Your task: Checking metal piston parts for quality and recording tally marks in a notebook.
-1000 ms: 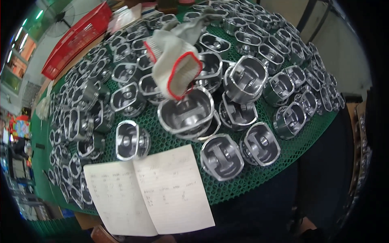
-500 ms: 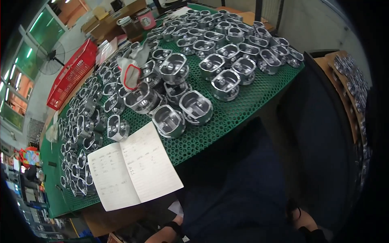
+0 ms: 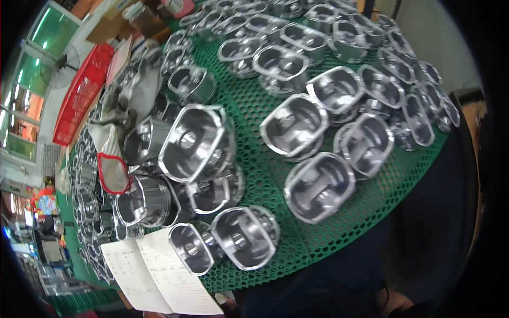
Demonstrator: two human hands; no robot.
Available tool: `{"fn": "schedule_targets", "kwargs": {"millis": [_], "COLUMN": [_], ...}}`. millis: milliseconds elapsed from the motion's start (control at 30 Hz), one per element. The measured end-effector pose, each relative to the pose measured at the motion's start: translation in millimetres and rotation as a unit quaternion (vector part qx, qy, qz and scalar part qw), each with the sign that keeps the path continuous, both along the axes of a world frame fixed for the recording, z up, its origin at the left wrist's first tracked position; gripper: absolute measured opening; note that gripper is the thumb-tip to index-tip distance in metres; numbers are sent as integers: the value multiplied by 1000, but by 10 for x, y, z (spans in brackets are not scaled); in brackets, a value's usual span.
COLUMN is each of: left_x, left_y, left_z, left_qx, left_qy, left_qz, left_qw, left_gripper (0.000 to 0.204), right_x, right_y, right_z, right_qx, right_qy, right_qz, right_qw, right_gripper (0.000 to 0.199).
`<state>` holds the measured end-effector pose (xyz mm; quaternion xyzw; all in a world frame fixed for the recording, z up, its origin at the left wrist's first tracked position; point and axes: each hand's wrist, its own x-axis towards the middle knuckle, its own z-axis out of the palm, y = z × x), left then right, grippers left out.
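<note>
Many silver metal pistons stand and lean on a green perforated mat, most with their hollow sides facing up. Among the nearest are a piston close to the mat's front edge and another piston further right. A handwritten notebook lies spread at the front left, partly covered by a piston. A whitish glove with a red-edged cuff rests among the pistons. At the lower edge, a blurred patch of skin may belong to my right hand; its fingers are hidden. My left hand cannot be made out.
A red plastic basket stands at the far left. Behind the pistons are a jar, a cardboard box and a pink container. A fan stands further back. Dark clothing borders the mat's curved front edge.
My view has shifted closer, so the pistons look larger and the notebook sits lower. The skin patches at the lower edge have mostly slipped out of view. No piston has plainly been moved.
</note>
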<state>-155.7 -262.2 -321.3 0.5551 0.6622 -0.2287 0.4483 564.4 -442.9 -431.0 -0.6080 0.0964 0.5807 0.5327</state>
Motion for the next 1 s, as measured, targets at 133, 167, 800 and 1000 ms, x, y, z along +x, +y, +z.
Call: {"fn": "schedule_targets", "kwargs": {"millis": [133, 167, 800, 1000], "left_x": [6, 34, 423, 550], "left_y": [-560, -710, -2085, -1960], "left_z": [169, 175, -419, -455], "left_qx": [-5, 2, 79, 16], "left_qy": [20, 24, -19, -15], "left_qz": [52, 68, 110, 79], "left_qw": [998, 997, 991, 997], "left_gripper": [40, 39, 38, 38], "right_x": [347, 422, -247, -983], "right_y": [414, 589, 2749, 3666], "right_z": [12, -26, 3408, 3563], "right_qx": [13, 24, 205, 272], "right_qy": [27, 34, -336, -120], "right_qz": [44, 58, 182, 495], "right_qw": [999, 997, 901, 816], "right_gripper": [19, 19, 19, 14]}}
